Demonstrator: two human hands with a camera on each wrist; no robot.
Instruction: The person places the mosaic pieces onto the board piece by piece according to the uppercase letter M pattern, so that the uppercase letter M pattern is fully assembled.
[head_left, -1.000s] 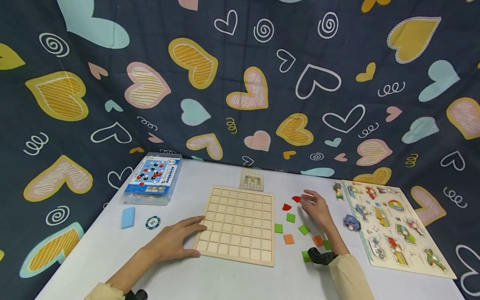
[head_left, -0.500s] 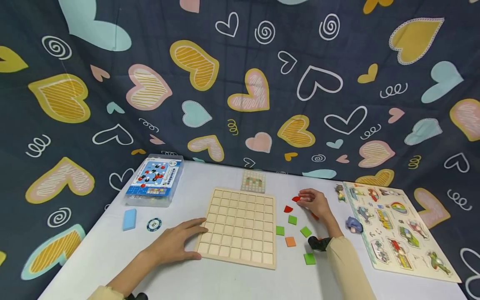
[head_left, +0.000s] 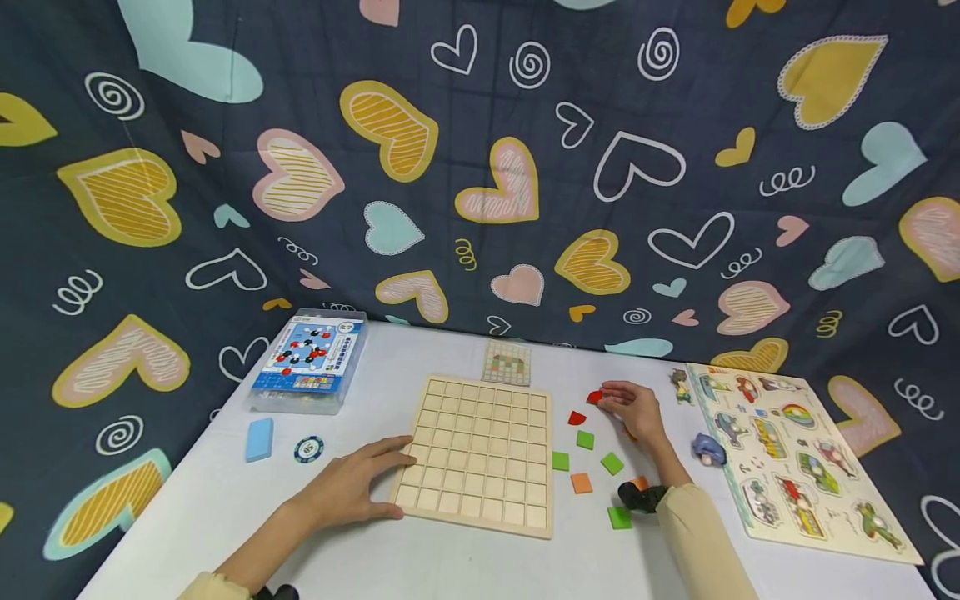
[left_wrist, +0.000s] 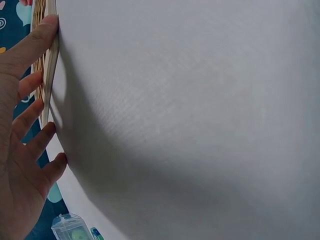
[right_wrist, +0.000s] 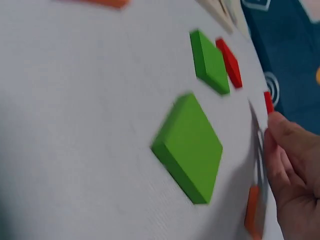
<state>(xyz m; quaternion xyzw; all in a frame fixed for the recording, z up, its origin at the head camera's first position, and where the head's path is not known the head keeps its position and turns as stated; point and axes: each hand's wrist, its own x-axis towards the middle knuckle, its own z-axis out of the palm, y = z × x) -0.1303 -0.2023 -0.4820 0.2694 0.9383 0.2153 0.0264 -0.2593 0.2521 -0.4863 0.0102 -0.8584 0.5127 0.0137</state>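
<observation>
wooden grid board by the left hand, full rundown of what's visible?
The wooden grid board is a pale, unpainted square tray that looks like light wood, divided by thin raised ribs into rows of small square cells. Every visible cell is empty. It lies flat on the white table, between the loose coloured tiles and the left hand. That hand rests against its near left corner, fingers along the edge; the left wrist view shows the thumb pressed on the thin rim. Nothing else touches it.

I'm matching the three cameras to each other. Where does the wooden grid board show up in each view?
Head: wooden grid board lies centre on the white table, left hand at its left edge.
Left wrist: only its edge, top left, against the fingers.
Right wrist: not in it.
Shared landmark: the white table.
</observation>
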